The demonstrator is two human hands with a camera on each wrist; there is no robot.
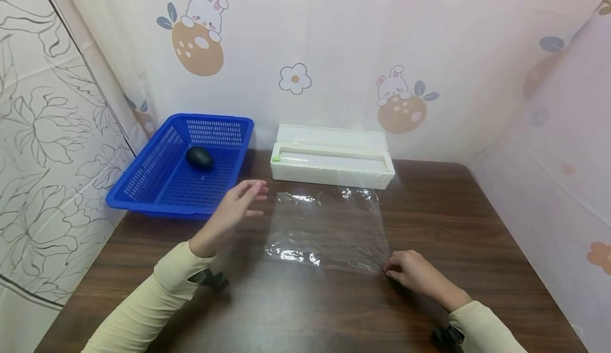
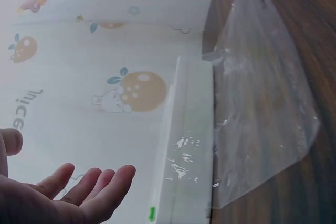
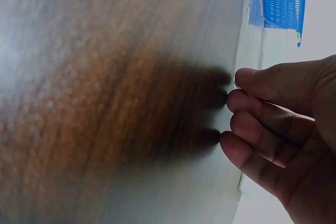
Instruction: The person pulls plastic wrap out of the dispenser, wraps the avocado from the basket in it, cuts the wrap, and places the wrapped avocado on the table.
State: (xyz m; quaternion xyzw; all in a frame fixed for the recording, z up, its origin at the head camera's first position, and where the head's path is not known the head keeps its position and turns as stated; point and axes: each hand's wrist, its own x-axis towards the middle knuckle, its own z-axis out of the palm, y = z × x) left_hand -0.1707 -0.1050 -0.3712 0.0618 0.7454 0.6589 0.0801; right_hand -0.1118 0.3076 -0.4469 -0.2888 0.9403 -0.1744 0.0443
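Note:
A sheet of clear plastic wrap lies spread over the dark wooden table, creased and shiny along its edges. My right hand pinches its near right corner at the tabletop; in the right wrist view the thumb meets the index fingertip. Left of the sheet, my left hand is raised with its fingers apart and nothing in them. Behind the wrap stands a white plastic wrap dispenser, its lid up. The dispenser's green slider shows in the left wrist view, close to the left fingers.
A blue plastic basket stands at the back left, with a dark oval fruit or vegetable in it. A printed curtain hangs behind the table, and more cloth borders both sides.

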